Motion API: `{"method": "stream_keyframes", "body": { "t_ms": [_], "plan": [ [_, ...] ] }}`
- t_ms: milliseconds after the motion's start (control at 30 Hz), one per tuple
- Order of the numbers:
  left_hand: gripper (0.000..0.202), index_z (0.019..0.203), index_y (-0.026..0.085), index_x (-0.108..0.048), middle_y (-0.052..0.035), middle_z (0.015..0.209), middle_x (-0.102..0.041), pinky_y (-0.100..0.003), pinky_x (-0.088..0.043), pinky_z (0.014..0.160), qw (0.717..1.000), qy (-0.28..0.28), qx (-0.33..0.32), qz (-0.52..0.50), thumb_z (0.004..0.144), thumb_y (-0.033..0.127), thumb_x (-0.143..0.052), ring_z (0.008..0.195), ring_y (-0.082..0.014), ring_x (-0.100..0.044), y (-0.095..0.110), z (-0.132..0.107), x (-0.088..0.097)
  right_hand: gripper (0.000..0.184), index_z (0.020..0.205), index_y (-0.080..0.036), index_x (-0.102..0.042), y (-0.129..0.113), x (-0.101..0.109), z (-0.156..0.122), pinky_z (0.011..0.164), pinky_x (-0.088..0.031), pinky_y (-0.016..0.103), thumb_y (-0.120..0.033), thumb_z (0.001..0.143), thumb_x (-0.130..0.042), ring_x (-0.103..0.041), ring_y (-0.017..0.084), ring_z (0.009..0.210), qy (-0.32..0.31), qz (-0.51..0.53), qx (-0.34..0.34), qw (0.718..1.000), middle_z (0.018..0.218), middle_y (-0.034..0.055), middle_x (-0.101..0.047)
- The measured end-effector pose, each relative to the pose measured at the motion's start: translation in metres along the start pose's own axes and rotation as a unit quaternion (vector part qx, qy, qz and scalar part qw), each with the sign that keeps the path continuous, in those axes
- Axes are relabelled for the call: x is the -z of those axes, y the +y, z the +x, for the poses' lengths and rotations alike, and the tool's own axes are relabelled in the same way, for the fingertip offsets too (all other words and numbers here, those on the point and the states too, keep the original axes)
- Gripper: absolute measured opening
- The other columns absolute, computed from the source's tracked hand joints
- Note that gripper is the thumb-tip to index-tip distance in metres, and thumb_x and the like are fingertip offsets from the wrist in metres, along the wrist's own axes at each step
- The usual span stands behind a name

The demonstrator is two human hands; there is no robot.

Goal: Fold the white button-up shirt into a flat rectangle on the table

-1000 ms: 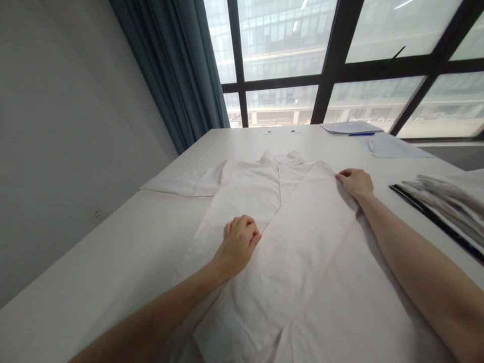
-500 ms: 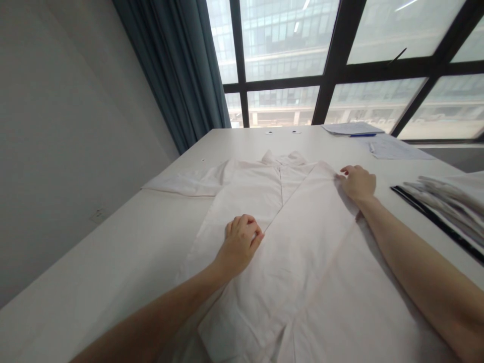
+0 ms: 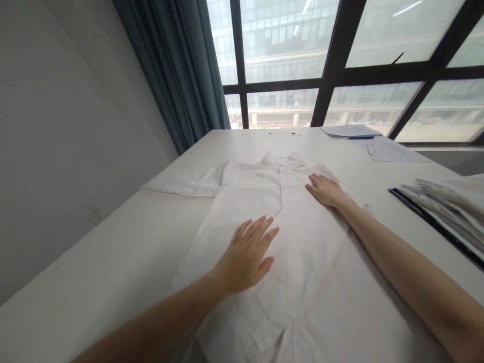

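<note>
A pale pink shirt (image 3: 302, 282) lies flat on the white table (image 3: 113, 272), collar toward the window. Its right side is folded over the middle in a diagonal panel, and one sleeve stretches out to the left. My left hand (image 3: 247, 257) rests flat on the cloth at the fold's edge, fingers stretched out. Nearer the collar, my right hand (image 3: 325, 189) lies flat on the folded panel, fingers extended. Neither hand holds anything.
A stack of folded pale garments on a dark-edged board (image 3: 446, 206) sits at the right. Papers (image 3: 350, 130) with a blue pen (image 3: 362, 137) lie at the far right by the window. A blue curtain (image 3: 177, 70) hangs at the back left.
Both hands have let go of the folded panel and opened flat on it. My right hand slid left from the shoulder edge toward the collar; my left uncurled in place.
</note>
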State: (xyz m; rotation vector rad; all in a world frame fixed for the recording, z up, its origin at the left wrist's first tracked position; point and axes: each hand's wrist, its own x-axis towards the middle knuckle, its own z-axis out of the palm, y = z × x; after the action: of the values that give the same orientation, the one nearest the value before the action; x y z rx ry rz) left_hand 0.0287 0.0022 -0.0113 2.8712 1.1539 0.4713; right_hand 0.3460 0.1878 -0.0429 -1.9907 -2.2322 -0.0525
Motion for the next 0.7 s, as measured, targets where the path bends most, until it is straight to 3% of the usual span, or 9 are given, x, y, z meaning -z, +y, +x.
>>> {"method": "stream_keyframes", "body": {
  "t_ms": [100, 200, 400, 700],
  "plan": [
    [0.052, 0.145, 0.023, -0.035, -0.0094, 0.155, -0.029, -0.046, -0.017, 0.117, 0.997, -0.064, -0.041, -0.019, 0.094, 0.03, -0.045, 0.144, -0.024, -0.023, 0.001, -0.003, 0.001, 0.062, 0.146, -0.021, -0.036, 0.007, 0.001, 0.005, 0.111, -0.028, 0.051, -0.055, 0.095, -0.024, -0.031, 0.028, 0.14, -0.016, 0.0, -0.017, 1.0, 0.155, 0.0092, -0.032],
    [0.053, 0.146, 0.024, -0.033, -0.0099, 0.156, -0.029, -0.046, -0.017, 0.117, 0.995, -0.092, -0.04, -0.027, 0.095, 0.034, -0.045, 0.145, -0.0241, -0.022, 0.001, -0.004, 0.002, 0.064, 0.147, -0.022, -0.034, 0.012, 0.002, 0.011, 0.113, -0.025, 0.05, -0.056, 0.094, -0.023, -0.028, 0.027, 0.142, -0.029, 0.001, -0.024, 0.999, 0.156, 0.0079, -0.029],
    [0.059, 0.148, 0.022, -0.031, -0.0127, 0.157, -0.023, -0.047, -0.018, 0.117, 0.992, -0.12, -0.041, -0.028, 0.095, 0.044, -0.045, 0.146, -0.0267, -0.019, -0.001, -0.003, 0.004, 0.061, 0.147, -0.022, -0.034, 0.025, 0.001, 0.024, 0.111, -0.024, 0.055, -0.052, 0.096, -0.021, -0.027, 0.027, 0.142, -0.028, -0.002, -0.042, 0.999, 0.156, 0.0089, -0.028],
    [0.06, 0.147, 0.021, -0.032, -0.0139, 0.157, -0.024, -0.049, -0.019, 0.116, 0.991, -0.124, -0.037, -0.045, 0.094, 0.043, -0.047, 0.145, -0.0284, -0.02, -0.001, -0.002, 0.006, 0.061, 0.148, -0.017, -0.032, 0.03, 0.003, 0.035, 0.107, -0.03, 0.058, -0.046, 0.096, -0.019, -0.033, 0.029, 0.139, -0.01, -0.006, -0.072, 0.997, 0.155, 0.0116, -0.03]
  ]
}}
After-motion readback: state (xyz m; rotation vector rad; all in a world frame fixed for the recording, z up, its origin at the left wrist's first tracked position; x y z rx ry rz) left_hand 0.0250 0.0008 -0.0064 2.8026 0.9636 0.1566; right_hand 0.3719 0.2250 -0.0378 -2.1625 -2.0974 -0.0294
